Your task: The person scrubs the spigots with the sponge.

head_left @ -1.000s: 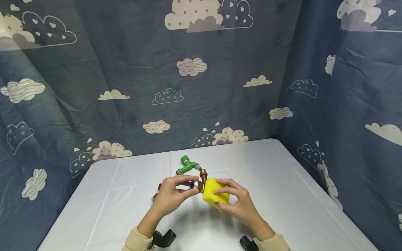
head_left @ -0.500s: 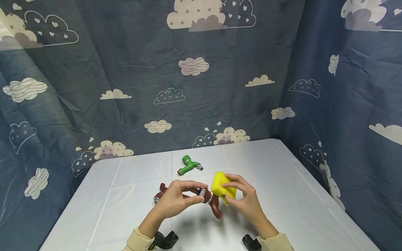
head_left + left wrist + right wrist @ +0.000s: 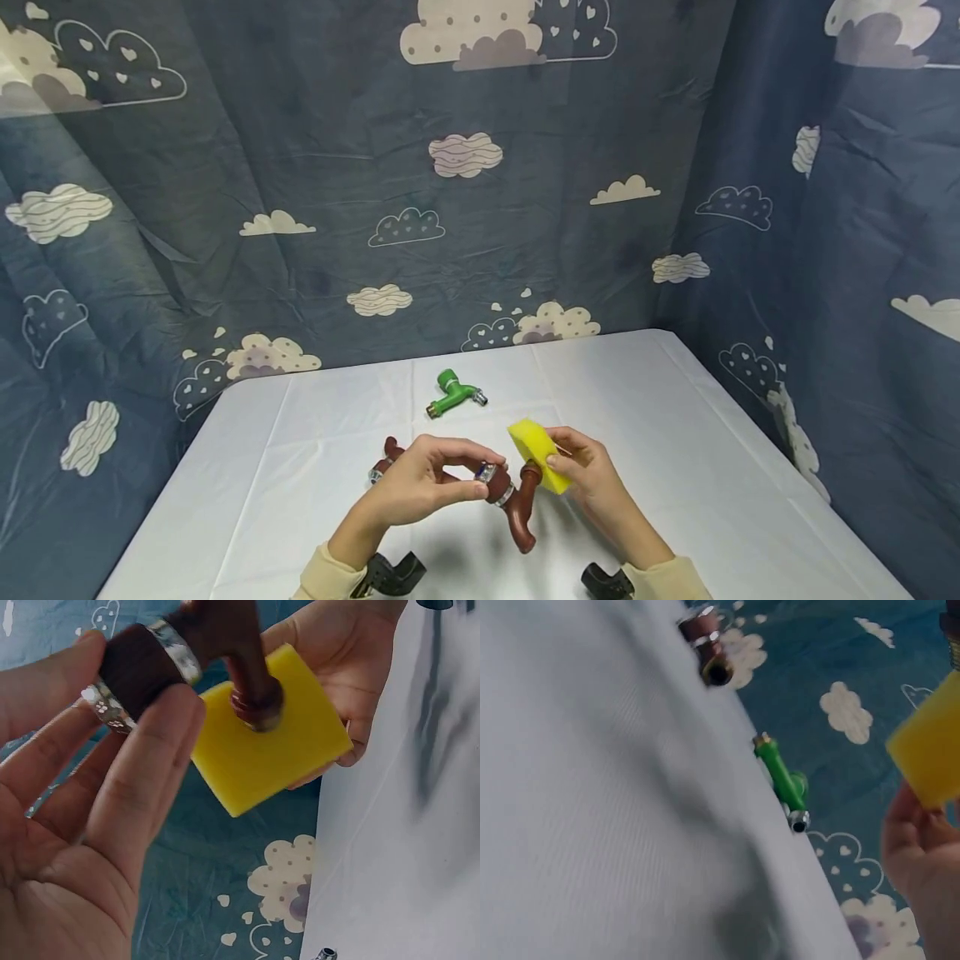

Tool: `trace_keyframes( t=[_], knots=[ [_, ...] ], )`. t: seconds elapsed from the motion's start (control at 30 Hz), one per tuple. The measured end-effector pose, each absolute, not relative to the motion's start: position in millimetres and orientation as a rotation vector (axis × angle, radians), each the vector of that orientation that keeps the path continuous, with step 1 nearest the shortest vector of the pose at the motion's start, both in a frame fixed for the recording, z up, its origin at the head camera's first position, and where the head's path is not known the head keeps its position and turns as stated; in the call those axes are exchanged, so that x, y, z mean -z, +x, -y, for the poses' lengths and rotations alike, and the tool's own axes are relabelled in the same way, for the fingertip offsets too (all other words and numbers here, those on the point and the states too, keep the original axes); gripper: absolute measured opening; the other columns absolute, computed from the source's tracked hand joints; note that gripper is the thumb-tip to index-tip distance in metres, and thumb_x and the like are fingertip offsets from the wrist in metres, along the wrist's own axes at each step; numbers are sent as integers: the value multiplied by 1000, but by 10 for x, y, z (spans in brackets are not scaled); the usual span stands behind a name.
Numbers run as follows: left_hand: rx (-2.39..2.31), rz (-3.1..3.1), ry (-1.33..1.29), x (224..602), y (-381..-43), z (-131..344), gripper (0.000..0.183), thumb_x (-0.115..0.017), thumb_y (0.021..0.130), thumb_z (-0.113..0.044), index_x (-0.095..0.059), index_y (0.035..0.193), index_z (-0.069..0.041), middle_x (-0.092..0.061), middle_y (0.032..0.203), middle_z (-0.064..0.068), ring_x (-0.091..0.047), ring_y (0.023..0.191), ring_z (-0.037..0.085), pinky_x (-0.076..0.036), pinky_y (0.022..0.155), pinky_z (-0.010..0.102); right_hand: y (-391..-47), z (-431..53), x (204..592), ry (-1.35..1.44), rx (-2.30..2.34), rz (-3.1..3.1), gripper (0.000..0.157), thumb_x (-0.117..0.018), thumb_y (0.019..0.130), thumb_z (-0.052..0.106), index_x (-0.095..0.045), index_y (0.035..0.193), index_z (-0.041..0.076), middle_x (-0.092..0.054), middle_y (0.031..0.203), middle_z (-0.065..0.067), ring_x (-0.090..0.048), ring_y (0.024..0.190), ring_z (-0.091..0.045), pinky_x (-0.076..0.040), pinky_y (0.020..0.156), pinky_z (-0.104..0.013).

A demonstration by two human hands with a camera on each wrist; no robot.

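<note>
In the head view my left hand [image 3: 420, 487] pinches the round end of a brown tap [image 3: 519, 512] by its silver band, thumb on one side and fingers on the other. The tap is held up over the table, its curved spout toward me. My right hand [image 3: 592, 475] grips a yellow sponge [image 3: 534, 442] at the tap's threaded end. From the left wrist, that end of the tap [image 3: 251, 682] overlaps the broad face of the sponge [image 3: 277, 765], and the right hand [image 3: 337, 667] is behind it. The right wrist view catches the sponge [image 3: 934, 742] at its edge.
A green tap [image 3: 453, 394] lies toward the back of the white-covered table [image 3: 637, 433]. Another brown tap [image 3: 388, 457] lies to the left, partly behind my left hand. Black wrist mounts [image 3: 397, 575] show at both sleeves. A dark cloud-print curtain [image 3: 337, 167] surrounds the table.
The brown tap has turned in my left hand, its spout swinging down toward me. The sponge first moved away to the right, then tilted and came to the tap's threaded end.
</note>
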State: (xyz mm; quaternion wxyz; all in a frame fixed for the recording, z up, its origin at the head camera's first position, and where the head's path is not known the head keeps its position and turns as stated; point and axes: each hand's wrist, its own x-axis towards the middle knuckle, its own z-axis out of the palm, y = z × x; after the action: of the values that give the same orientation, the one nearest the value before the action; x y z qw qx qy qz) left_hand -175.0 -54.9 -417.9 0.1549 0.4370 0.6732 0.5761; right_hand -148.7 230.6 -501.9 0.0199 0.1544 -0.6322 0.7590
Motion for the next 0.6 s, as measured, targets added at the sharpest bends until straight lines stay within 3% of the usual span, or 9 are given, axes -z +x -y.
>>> trace_keyframes(
  t=[0.1,0.27,0.4,0.6],
  knots=[
    [-1712,-1860,1250,4172,-1747,541,32,-75,99,-4,-72,130,3,-75,125,28,-74,110,8,-67,91,32,-1458,-2337,4971,491,-2690,1799,35,-46,108,8,-67,128,27,-69,121,7,-68,108,-8,-62,92,-22],
    [-1833,-1762,1301,4231,-1742,502,31,-72,100,-1,-69,130,8,-73,126,29,-74,113,10,-65,92,29,-1389,-2376,4927,614,-3155,1390,37,-31,117,23,-55,144,30,-63,134,2,-65,122,-13,-57,110,-29],
    [-1924,-1705,1313,4308,-1731,452,32,-71,100,1,-67,130,11,-73,129,26,-73,115,11,-65,94,27,-1366,-2382,4934,662,-3373,1124,38,-29,118,31,-56,145,25,-61,141,-2,-63,130,-19,-52,117,-34],
    [-2052,-1725,1339,4384,-1741,359,34,-74,96,8,-66,128,13,-68,135,31,-71,126,14,-65,96,42,-1399,-2322,4973,824,-3494,1003,40,-36,118,29,-57,152,29,-61,150,-3,-61,138,-20,-49,122,-36]
  ],
)
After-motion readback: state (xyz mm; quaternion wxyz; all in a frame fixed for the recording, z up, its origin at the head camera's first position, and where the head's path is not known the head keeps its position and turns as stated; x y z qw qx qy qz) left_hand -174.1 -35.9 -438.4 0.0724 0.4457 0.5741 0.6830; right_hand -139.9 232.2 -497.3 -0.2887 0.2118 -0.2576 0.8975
